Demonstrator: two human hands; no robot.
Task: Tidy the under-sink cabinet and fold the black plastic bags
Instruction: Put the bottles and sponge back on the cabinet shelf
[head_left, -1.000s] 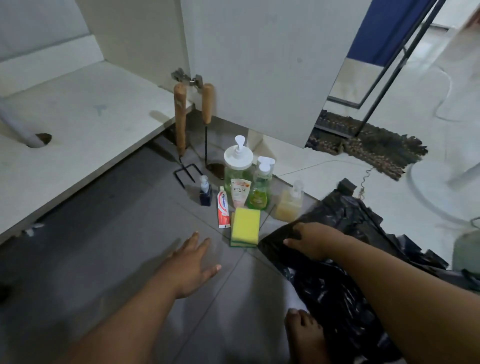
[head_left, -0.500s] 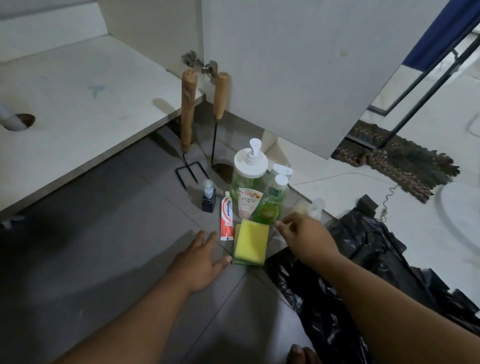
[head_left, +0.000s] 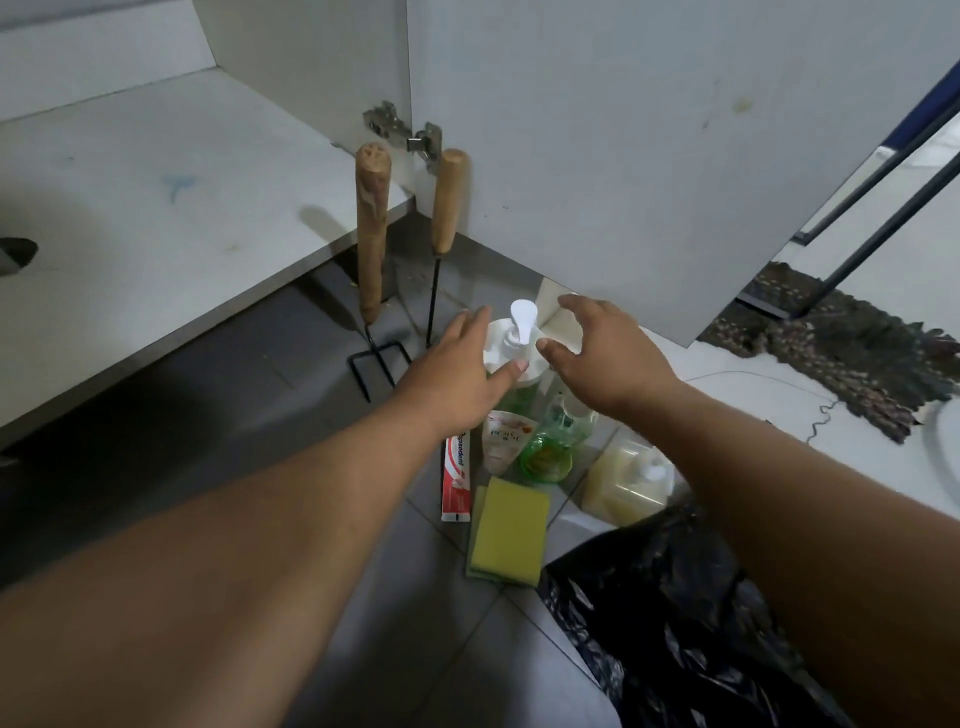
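A large green pump bottle (head_left: 521, 332) with a white pump head stands on the grey floor tiles in front of the white cabinet floor (head_left: 156, 218). My left hand (head_left: 457, 371) and my right hand (head_left: 602, 358) hover on either side of its pump, fingers spread, holding nothing. Below them lie a toothpaste tube (head_left: 457, 475), a yellow sponge (head_left: 511, 530), a smaller green bottle (head_left: 556, 441) and a yellowish soap bottle (head_left: 626, 483). Crumpled black plastic bags (head_left: 691, 634) lie at the lower right, under my right forearm.
A wooden-handled fork tool (head_left: 371, 244) and a second wooden-handled tool (head_left: 447, 208) lean at the cabinet corner by the open white door (head_left: 649, 156). A dark woven mat (head_left: 841, 353) lies on the white floor at right.
Both hands have risen from the floor and the bags to the pump bottle's top. The view has moved closer to the bottles.
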